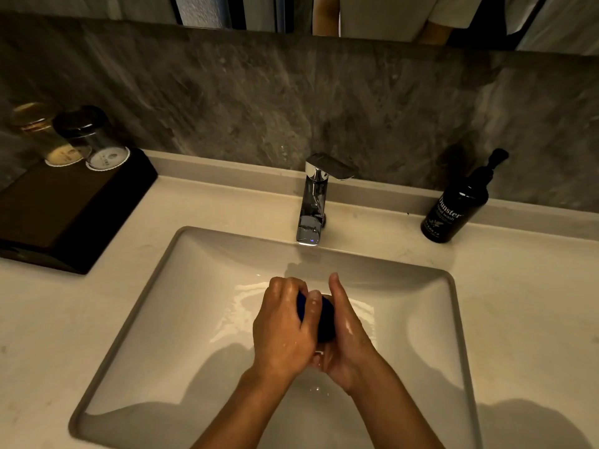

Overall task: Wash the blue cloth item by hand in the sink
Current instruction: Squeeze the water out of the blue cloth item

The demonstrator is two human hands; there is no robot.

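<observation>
Blue cloth [325, 320] squeezed between 2 hands, left hand [285, 328] gripping, right hand [345, 335] pressing flat

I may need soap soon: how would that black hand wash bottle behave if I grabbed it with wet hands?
The hand wash bottle is tall with a narrow base, so a sideways knock near its pump would probably tip it. Its smooth, glossy side looks slippery for the wet left hand or right hand. How full, so how heavy, cannot be told.

The faucet [311, 202] stands behind the sink [181, 319], tray [71, 202] left, bottle [453, 205] right.
</observation>
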